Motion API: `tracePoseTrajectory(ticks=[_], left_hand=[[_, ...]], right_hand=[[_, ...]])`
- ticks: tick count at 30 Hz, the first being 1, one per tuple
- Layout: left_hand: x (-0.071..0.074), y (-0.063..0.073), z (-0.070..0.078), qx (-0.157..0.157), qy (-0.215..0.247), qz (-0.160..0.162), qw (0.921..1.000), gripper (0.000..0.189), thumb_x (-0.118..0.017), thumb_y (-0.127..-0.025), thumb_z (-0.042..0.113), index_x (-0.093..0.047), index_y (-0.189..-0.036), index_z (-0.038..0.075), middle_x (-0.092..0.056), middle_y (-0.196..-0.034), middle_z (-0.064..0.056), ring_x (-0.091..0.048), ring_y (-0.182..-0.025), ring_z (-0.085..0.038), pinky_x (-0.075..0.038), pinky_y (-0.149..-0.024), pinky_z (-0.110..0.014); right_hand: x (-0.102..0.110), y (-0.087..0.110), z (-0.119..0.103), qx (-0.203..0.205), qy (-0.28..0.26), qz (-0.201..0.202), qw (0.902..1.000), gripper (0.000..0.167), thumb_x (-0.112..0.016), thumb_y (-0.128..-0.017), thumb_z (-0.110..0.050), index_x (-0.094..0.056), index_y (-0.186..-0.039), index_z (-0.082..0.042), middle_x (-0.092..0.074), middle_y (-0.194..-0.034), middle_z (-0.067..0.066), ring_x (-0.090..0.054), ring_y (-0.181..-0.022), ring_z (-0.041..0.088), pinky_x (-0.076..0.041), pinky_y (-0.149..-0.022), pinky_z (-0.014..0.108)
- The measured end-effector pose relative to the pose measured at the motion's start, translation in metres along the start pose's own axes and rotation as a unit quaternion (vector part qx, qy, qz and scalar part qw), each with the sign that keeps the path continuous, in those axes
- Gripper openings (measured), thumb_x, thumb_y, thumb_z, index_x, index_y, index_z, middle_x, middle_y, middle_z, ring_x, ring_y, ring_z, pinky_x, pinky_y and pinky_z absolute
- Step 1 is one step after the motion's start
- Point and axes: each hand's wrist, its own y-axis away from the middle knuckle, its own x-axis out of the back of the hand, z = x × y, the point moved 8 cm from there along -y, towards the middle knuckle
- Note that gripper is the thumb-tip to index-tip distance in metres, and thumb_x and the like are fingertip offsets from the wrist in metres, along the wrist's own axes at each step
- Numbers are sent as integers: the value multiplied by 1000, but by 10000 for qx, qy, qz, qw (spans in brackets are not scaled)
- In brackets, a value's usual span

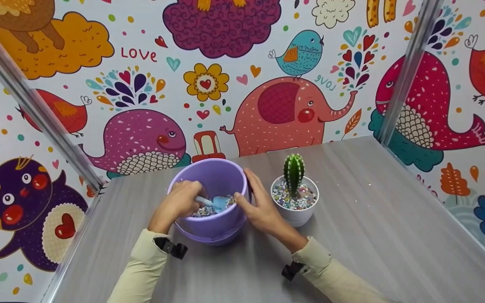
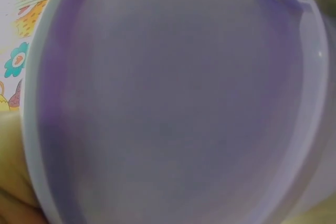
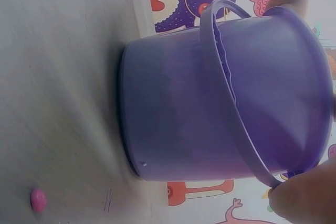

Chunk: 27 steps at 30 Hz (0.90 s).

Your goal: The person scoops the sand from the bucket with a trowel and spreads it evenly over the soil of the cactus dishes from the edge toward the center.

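A purple bucket stands on the table, with small multicoloured pebbles inside. My left hand reaches over its near-left rim and grips the handle of a light-blue toy shovel, whose blade lies among the pebbles. On the opposite side, my right hand holds the bucket's rim, thumb at the edge and fingers along the outer wall. The left wrist view is filled by the bucket's inner wall; the shovel is hidden there. Seen from the right wrist, the bucket's carrying handle hangs against its side.
Just right of my right hand is a white pot holding a green cactus and coloured pebbles. A pink pebble lies on the grey table. Cartoon-patterned walls with metal posts border the table.
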Motion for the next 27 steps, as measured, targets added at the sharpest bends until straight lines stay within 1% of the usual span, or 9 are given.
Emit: tracePoseTrajectory(ticks=[4, 8, 11, 14, 16, 18, 22, 27], left_hand=[[-1, -1, -1, 84, 137, -27, 9999, 20, -77, -79, -9, -82, -93, 4, -80, -88, -9, -70, -86, -31, -53, -92, -54], [0, -1, -2, 225, 382, -34, 9990, 18, -77, -83, -7, -84, -96, 5, -81, -90, -7, -65, -83, -26, -53, -90, -50], [2, -1, -2, 204, 491, 6, 9986, 16, -79, -86, -4, -85, -96, 6, -81, -91, -6, -66, -84, -24, -54, -88, -49], [4, 0, -3, 203, 579, 11, 9981, 15, -80, -88, -1, -85, -99, 7, -82, -94, -6, -67, -87, -25, -55, -89, -47], [5, 1, -5, 202, 644, 5, 9977, 14, -81, -89, 1, -86, -100, 8, -81, -96, -5, -66, -91, -25, -53, -91, -49], [7, 3, -7, 232, 747, 22, 9969, 12, -83, -91, 4, -86, -102, 9, -82, -98, -5, -66, -96, -26, -50, -97, -51], [12, 10, -12, 257, 981, 184, 9947, 12, -85, -92, 9, -86, -103, 11, -83, -101, -4, -65, -105, -30, -42, -103, -57], [15, 18, -18, 432, 1298, 305, 9901, 15, -83, -93, 9, -87, -107, 14, -82, -109, -6, -62, -114, -32, -41, -108, -61]], right_hand=[[1, 0, 1, -6, -28, 12, 10000, 77, -68, -105, -27, -31, -171, -10, -29, -178, 18, -27, -165, 38, -24, -133, 58], [1, 0, 1, 7, 1, 18, 10000, 78, -69, -105, -29, -31, -171, -12, -29, -178, 16, -28, -165, 37, -24, -133, 58], [2, 0, 1, 32, 25, 30, 10000, 78, -69, -105, -29, -31, -171, -11, -30, -177, 17, -28, -165, 37, -22, -133, 58], [1, 0, 1, 38, 16, 26, 10000, 78, -69, -105, -29, -31, -171, -11, -29, -177, 18, -27, -166, 37, -22, -134, 58], [1, 0, 0, 18, 11, 23, 10000, 78, -69, -105, -29, -31, -171, -11, -28, -178, 18, -27, -166, 37, -22, -134, 58], [1, 0, 0, 5, 4, 15, 10000, 78, -68, -106, -29, -31, -171, -11, -28, -178, 19, -27, -166, 37, -22, -134, 57], [0, 1, 0, 4, 3, 13, 10000, 77, -68, -106, -30, -31, -171, -11, -28, -178, 18, -27, -166, 37, -21, -134, 56], [2, 1, 1, -28, -4, 32, 10000, 77, -69, -106, -31, -32, -171, -13, -29, -178, 17, -27, -166, 36, -21, -134, 57]])
